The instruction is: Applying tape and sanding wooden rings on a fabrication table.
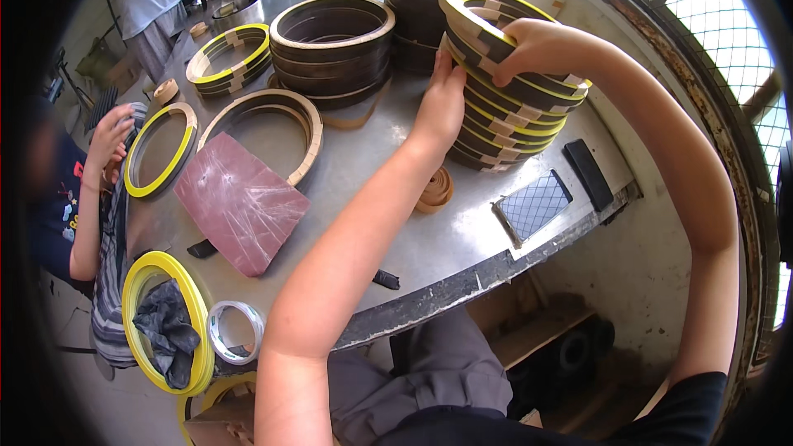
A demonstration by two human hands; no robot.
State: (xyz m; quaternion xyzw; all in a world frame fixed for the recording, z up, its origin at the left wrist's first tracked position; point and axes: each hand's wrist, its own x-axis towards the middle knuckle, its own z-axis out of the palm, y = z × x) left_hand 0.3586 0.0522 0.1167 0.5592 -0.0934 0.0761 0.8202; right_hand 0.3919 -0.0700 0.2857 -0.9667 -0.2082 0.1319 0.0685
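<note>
A tall stack of round frames (505,120), banded in black, pale wood and yellow, stands at the right part of the metal table. My right hand (533,45) grips the tilted top ring (467,25), fingers over the rim and thumb against its near side. Against the stack's left side lies my left hand (442,103), its fingers stretched upward and touching the rings; its palm side is hidden. A coil of tan strip (435,190) sits beneath my left wrist, beside the stack.
Dark stacked rings (330,41) stand at the far middle. Loose rings (161,149) and a reddish sheet (239,202) lie left. A tape roll (235,332) and yellow rings (136,297) sit at the near edge. A mirror (535,206) lies right. Another person's hand (109,136) is at left.
</note>
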